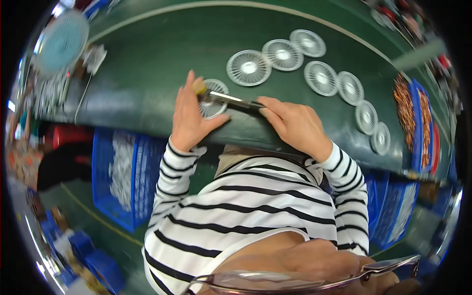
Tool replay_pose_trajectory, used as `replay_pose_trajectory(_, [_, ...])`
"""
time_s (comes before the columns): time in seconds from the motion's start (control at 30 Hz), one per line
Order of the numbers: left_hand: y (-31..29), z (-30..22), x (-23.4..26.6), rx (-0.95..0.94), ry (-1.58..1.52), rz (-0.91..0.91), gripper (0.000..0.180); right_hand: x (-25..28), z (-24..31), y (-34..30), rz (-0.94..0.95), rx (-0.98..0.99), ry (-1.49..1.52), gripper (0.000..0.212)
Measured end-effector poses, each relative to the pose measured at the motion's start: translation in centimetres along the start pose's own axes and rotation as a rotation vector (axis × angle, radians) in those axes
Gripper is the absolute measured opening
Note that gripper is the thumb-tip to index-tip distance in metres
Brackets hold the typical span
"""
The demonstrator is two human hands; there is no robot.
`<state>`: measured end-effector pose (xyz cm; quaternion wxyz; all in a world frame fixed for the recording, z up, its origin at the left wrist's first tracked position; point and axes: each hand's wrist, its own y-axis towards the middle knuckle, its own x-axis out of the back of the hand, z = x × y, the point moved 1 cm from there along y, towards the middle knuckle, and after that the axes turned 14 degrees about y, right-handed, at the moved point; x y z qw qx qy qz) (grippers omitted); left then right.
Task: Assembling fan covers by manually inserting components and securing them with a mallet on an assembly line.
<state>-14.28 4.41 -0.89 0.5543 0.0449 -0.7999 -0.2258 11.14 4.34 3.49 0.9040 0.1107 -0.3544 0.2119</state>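
My right hand (298, 124) is closed round the black handle of a small hammer (228, 99) with a metal shaft and a yellowish head. The hammer points left, its head over a clear white spoked disc (212, 109) on the green table (147, 64). Beside that disc lies my left hand (191, 114), fingers stretched up and thumb out to the right along the disc's near edge. The hammer's head and shaft hide part of this disc. Several matching spoked discs (249, 68) are spread in a curved row from the middle to the right.
On the right edge, a blue tray (422, 128) holds copper-coloured pieces, with a heap of them (404, 108) alongside. Below the table stand blue crates (132, 182) at left and right. A round pale blue fan (61, 42) is at the far left, near a pile of clear pieces (51, 93).
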Motion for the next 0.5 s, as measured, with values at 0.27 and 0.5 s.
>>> replay_pose_trajectory(0.27, [-0.4,-1.3,0.1,0.081,-0.058,-0.149,0.036,6.7,-5.4,-9.3,-0.588,-0.136,0.083,0.024])
replay_pose_trajectory(0.5, [3.9,-4.1,-0.1,-0.178,-0.071,-0.012,0.053,9.6,-12.2,-15.0,-0.765,-0.239,-0.487,0.023])
